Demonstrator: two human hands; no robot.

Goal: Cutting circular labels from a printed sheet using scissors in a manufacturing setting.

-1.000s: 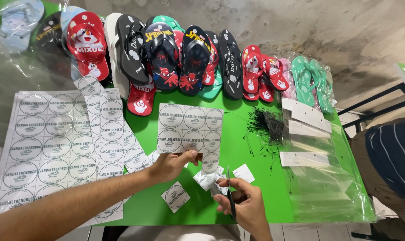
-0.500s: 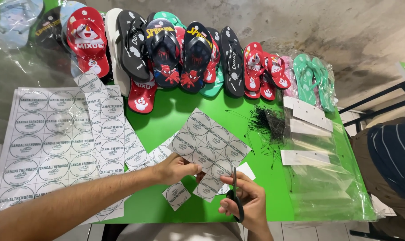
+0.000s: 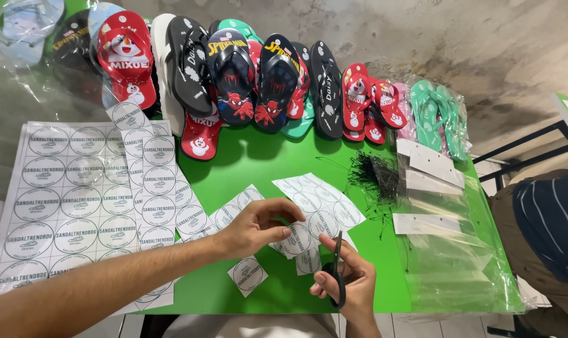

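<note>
Near table edge: label sheet (image 3: 318,209) lying flat on green table (image 3: 253,169), lower corner lifted toward the blades.
Left hand (image 3: 256,226): fingers closed in a pinch on the sheet's lower edge, just beside the cut line.
Right hand (image 3: 353,285): wrapped through the handles of black scissors (image 3: 338,266), blades upright and nearly together at the sheet's edge.
Cut pieces: single square label (image 3: 249,275) below the left hand, short strip (image 3: 234,209) just left of it.
Uncut stock: large sheet of round labels (image 3: 65,206) at far left.
Back row: printed flip-flops (image 3: 246,81) lined along the wall side.
Right side: black plastic ties (image 3: 375,175) in a heap, white header cards (image 3: 431,166) on clear bags (image 3: 453,263).
Doing it well, by judgement: keep the sheet taut, steer between printed circles, feed paper into the blades with the pinch well clear of the tips.
Risk: clipping a circle if the sheet sags.
</note>
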